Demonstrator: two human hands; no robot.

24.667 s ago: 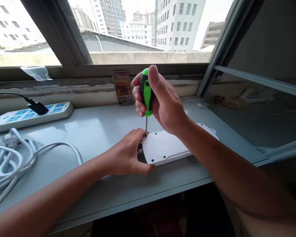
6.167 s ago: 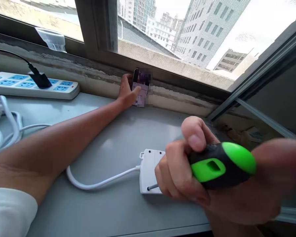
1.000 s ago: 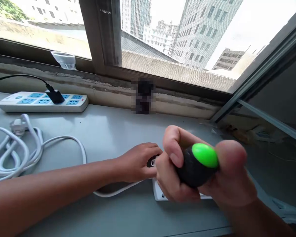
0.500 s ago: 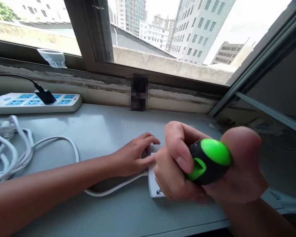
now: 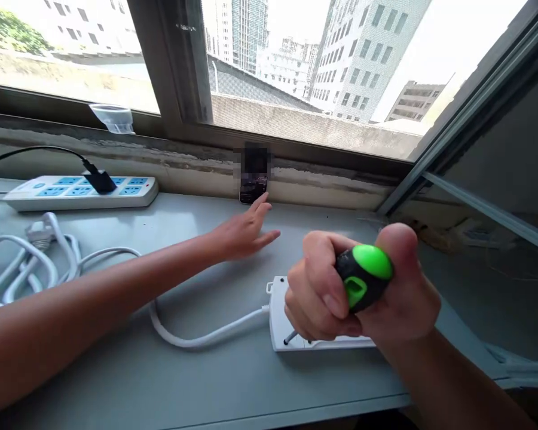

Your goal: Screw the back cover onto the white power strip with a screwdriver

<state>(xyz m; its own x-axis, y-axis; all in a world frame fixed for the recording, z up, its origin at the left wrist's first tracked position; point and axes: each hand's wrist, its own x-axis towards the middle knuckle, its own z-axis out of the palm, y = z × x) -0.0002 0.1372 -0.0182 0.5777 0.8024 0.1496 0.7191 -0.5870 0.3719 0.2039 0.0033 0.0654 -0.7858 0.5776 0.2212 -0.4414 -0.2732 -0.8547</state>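
In my right hand (image 5: 323, 292) is a screwdriver (image 5: 365, 278) with a black and green handle, its butt facing me. The grey shaft reaches down to a corner hole of a white power strip (image 5: 278, 319), which lies face down and is mostly hidden under that hand. My left hand (image 5: 246, 230) is stretched out with fingers apart, holding nothing. Its fingertips are at the lower edge of a phone (image 5: 253, 188) leaning on the wall below the window; whether they touch cannot be made out. A white cord (image 5: 197, 341) runs from the strip's left end.
Another power strip (image 5: 80, 203) with blue sockets stands at the back left, a black plug (image 5: 101, 181) in it. Coiled white cable (image 5: 40, 257) lies at the left. A clear plastic cup (image 5: 114, 118) sits on the window sill. A metal frame (image 5: 488, 218) borders the table's right side.
My left hand has left the white power strip and reached forward to the phone, its fingers now stretched out. The right hand still grips the screwdriver at the same corner. The view has shifted slightly.
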